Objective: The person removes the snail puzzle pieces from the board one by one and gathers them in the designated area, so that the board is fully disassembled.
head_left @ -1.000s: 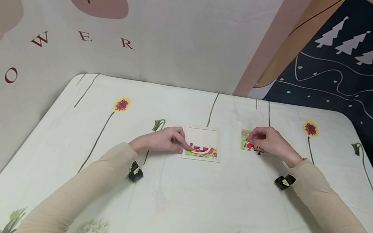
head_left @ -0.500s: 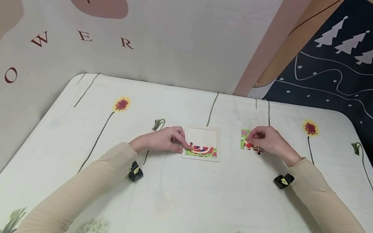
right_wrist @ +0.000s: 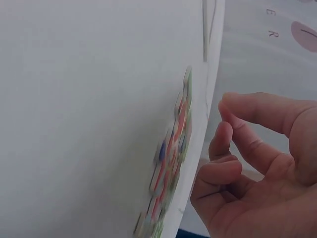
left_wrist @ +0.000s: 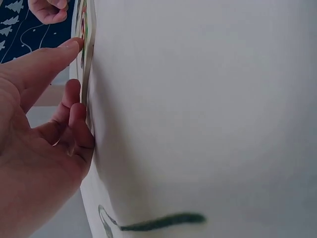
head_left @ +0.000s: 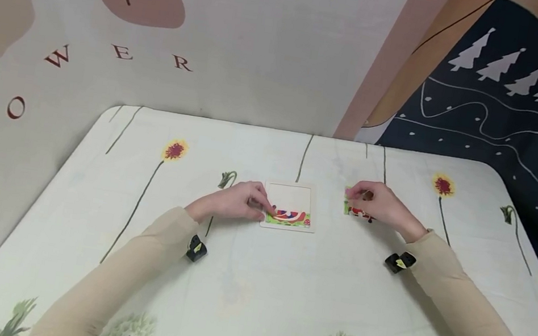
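Note:
A square puzzle board [head_left: 286, 227] with a pale rim lies flat, its lower part filled with colourful pieces [head_left: 288, 216] and its upper part bare. My left hand [head_left: 238, 201] rests at its left edge. One extended finger presses on the pieces, and the curled digits touch the rim's side in the left wrist view. To the right, over a patch of loose puzzle pieces [head_left: 359, 213], hovers my right hand [head_left: 380, 201], partly covering them. In the right wrist view its thumb and forefinger meet, the other fingers are curled, and no piece shows between them.
A white flower-printed cloth [head_left: 253, 280] covers the table. Behind it hangs a pale backdrop [head_left: 265, 47] with letters, and a dark cloth [head_left: 486, 129] with white trees is at the right. Black wrist cameras [head_left: 197, 248] hang by both sleeves.
My right hand has shifted slightly left and now covers more of the green piece with the pink flower. The left hand has stayed on the board.

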Demonstrator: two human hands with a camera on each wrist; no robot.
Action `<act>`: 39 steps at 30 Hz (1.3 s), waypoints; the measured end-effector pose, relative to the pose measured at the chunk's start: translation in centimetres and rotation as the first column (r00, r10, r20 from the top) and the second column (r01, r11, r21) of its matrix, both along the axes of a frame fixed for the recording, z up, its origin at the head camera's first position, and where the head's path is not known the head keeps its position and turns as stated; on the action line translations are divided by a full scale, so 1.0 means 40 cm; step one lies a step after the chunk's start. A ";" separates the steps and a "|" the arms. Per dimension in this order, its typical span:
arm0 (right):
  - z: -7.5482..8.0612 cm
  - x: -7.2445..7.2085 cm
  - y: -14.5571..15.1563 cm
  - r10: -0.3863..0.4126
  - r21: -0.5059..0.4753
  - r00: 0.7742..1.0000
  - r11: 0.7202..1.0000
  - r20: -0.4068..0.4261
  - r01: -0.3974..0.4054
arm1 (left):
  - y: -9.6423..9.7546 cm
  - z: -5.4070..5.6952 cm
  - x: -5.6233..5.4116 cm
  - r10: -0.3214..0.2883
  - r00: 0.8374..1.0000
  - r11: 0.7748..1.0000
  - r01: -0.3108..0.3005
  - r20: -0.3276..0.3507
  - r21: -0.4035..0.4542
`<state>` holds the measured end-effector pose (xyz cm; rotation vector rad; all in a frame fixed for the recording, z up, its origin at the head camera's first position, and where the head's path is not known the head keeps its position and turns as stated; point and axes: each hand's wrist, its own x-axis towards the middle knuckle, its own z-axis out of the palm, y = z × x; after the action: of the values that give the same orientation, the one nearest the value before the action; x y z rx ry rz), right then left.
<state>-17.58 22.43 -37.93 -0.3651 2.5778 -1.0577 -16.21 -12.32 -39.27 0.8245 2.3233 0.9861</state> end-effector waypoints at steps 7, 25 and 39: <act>-0.002 0.019 -0.049 0.032 -0.032 0.999 0.999 -0.025 -0.033 | 0.015 0.000 0.000 0.014 0.999 1.000 -0.013 -0.033 0.017; -0.023 0.019 -0.144 0.169 -0.064 0.986 0.984 -0.001 -0.169 | 0.074 -0.015 -0.045 -0.068 0.997 0.996 0.066 -0.034 -0.067; -0.021 0.021 -0.168 0.229 -0.097 0.970 0.971 0.080 -0.221 | 0.065 -0.017 -0.063 -0.127 0.991 0.991 0.128 0.029 -0.040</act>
<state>-16.75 15.72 -38.77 -0.6014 2.3492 -1.0795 -18.71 -9.71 -39.95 0.9256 2.2307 0.8857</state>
